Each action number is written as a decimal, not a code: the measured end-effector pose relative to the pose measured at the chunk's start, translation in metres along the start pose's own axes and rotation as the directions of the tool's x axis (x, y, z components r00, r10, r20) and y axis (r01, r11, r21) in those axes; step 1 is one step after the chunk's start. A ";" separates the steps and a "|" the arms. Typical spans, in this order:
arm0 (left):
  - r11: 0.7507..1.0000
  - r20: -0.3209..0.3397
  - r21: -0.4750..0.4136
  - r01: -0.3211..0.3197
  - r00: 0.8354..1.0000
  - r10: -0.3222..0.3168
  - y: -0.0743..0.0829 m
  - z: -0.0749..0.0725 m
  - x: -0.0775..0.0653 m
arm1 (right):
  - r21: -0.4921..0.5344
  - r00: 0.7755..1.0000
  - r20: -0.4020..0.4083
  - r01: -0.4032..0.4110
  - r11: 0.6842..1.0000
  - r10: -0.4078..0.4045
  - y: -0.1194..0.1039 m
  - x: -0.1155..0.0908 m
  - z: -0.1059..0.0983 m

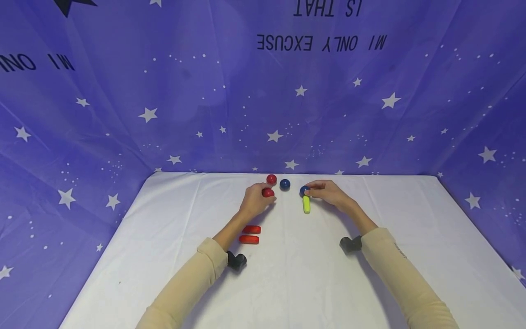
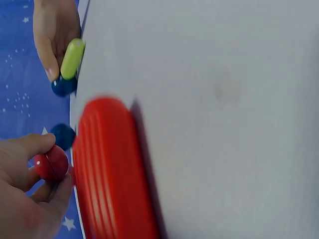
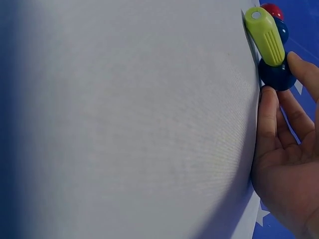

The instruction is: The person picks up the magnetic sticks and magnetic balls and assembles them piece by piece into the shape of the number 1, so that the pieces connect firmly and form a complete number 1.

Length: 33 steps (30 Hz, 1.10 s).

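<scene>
My left hand (image 1: 254,202) pinches a glossy red ball (image 1: 268,193) between thumb and fingers, near the back of the white table. In the left wrist view the ball (image 2: 51,164) shows a thin dark line across it. My right hand (image 1: 328,192) has thumb and fingertips around a dark blue ball (image 1: 304,191). Just in front of that ball lies a lime-green oblong piece (image 1: 306,204), ribbed and with a round silver dot in the right wrist view. Between the hands sits a second blue ball (image 1: 285,184), with another red ball (image 1: 271,179) behind the left hand's fingertips.
Two red oblong pieces (image 1: 249,239) lie side by side near the left forearm; one looms large in the left wrist view. Dark wrist cameras (image 1: 350,245) hang at both sleeves. A purple star-print cloth (image 1: 230,100) rises behind the table (image 1: 296,274) and along its sides.
</scene>
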<state>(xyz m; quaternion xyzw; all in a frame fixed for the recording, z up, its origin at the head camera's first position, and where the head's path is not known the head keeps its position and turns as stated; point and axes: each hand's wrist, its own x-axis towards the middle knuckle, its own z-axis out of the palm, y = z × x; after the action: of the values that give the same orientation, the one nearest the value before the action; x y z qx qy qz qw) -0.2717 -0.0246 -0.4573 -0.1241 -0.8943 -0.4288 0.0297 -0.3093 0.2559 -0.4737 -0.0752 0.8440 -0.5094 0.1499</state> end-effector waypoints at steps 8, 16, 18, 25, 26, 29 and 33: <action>0.998 0.005 -0.044 -0.047 0.999 0.047 0.021 0.011 -0.010 | 0.000 1.000 -0.007 0.025 1.000 -0.025 -0.003 -0.001 0.001; 0.992 0.054 -0.119 -0.036 0.998 0.042 0.034 0.028 -0.018 | -0.006 1.000 -0.001 0.022 1.000 -0.022 0.001 0.000 0.000; 0.988 0.068 -0.151 -0.024 0.997 0.035 0.037 0.032 -0.020 | -0.005 1.000 0.000 0.017 1.000 -0.017 0.001 0.000 0.000; 0.978 0.068 -0.187 -0.089 0.992 0.103 0.042 0.046 -0.028 | -0.002 1.000 0.004 0.013 1.000 -0.013 -0.002 -0.001 0.000; 0.978 0.066 -0.187 -0.097 0.992 0.111 0.042 0.048 -0.028 | -0.003 1.000 0.004 0.014 1.000 -0.014 -0.002 -0.002 0.000; 0.976 0.069 -0.190 -0.104 0.991 0.119 0.042 0.054 -0.031 | -0.001 1.000 0.001 0.011 1.000 -0.011 -0.002 -0.002 0.000; 0.974 0.083 -0.194 -0.119 0.987 0.137 0.043 0.062 -0.034 | -0.001 1.000 0.007 0.009 1.000 -0.009 -0.003 -0.002 -0.001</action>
<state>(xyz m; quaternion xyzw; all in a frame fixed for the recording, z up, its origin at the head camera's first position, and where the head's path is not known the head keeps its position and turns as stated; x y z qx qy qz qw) -0.2247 0.0425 -0.4693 -0.2042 -0.8403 -0.5023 0.0022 -0.3074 0.2555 -0.4701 -0.0810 0.8435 -0.5092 0.1505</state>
